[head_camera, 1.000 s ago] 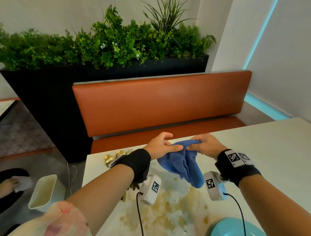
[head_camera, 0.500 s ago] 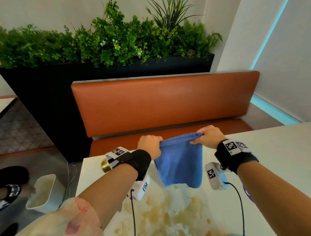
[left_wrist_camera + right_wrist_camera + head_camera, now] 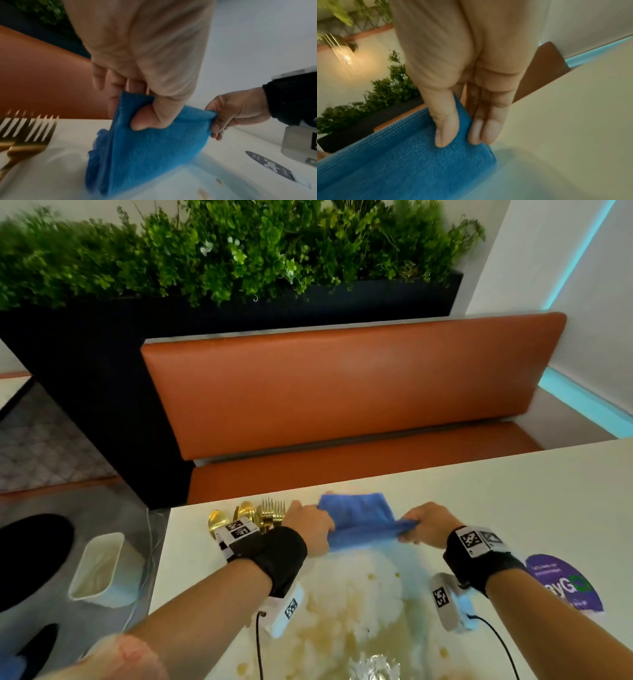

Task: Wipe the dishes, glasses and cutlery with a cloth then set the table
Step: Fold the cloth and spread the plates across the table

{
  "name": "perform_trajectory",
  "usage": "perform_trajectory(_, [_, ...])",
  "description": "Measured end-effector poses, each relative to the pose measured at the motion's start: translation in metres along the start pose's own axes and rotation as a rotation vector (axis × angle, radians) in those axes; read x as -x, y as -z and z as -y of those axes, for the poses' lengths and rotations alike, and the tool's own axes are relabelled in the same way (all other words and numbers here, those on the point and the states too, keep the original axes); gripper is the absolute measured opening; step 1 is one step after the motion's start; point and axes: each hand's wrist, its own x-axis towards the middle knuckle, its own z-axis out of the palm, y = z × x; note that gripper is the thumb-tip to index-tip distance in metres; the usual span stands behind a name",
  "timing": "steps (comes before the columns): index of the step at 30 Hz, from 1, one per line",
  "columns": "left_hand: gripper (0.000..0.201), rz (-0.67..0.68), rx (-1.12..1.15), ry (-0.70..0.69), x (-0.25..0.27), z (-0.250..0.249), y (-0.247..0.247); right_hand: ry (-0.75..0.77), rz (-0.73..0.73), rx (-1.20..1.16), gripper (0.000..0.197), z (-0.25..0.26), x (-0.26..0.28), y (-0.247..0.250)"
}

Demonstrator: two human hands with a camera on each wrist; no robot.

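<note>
**Blue cloth stretched between two hands**

Gold forks (image 3: 273,510) and spoons (image 3: 219,522) lie far left by the table's (image 3: 479,491) far edge, close beside the left hand (image 3: 310,525), so there's little room that side. That hand pinches one corner of the cloth (image 3: 356,517), thumb over fabric; the right hand (image 3: 424,525) pinches the other corner. I'd say they're pulling it taut to fold it. On the right, bare tabletop gives plenty of space, with a purple sticker (image 3: 565,583) nearer.
</note>
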Motion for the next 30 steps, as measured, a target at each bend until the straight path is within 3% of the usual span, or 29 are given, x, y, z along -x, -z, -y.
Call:
perform_trajectory(4, [0.025,0.124,0.115,0.014,-0.004,-0.001,-0.005,-0.067,0.127,-0.105,0.01,-0.011,-0.013,-0.017])
perform_trajectory(6, [0.025,0.102,0.13,0.073,-0.014,0.003,-0.001,-0.071,0.09,-0.169,0.009,-0.008,-0.022,-0.016])
perform_trajectory(9, [0.025,-0.072,0.087,0.184,-0.031,0.007,0.001,-0.071,-0.101,-0.183,0.011,0.003,-0.038,-0.013])
perform_trajectory(11, [0.031,-0.219,0.07,0.24,-0.04,0.006,-0.003,-0.106,-0.227,-0.192,0.031,0.012,-0.047,-0.016])
perform_trajectory(13, [0.042,-0.321,0.043,0.211,-0.049,0.001,-0.014,-0.115,-0.244,-0.227,0.057,0.021,-0.05,-0.023])
perform_trajectory(15, [0.048,-0.29,-0.005,0.104,-0.057,-0.006,-0.03,-0.051,-0.198,-0.144,0.066,0.025,-0.051,-0.035])
perform_trajectory(17, [0.049,-0.189,-0.033,0.028,-0.063,-0.012,-0.047,0.023,-0.106,0.015,0.06,0.022,-0.053,-0.05])
perform_trajectory(20, [0.052,-0.073,0.015,0.039,-0.067,-0.017,-0.072,0.046,-0.007,0.136,0.054,0.015,-0.053,-0.068])
perform_trajectory(26, [0.053,-0.047,0.058,0.08,-0.071,-0.02,-0.081,0.041,-0.018,0.173,0.053,0.014,-0.054,-0.074])
perform_trajectory(30, [0.051,-0.062,-0.001,0.076,-0.059,-0.026,-0.064,-0.004,-0.063,0.041,0.053,0.016,-0.032,-0.057])
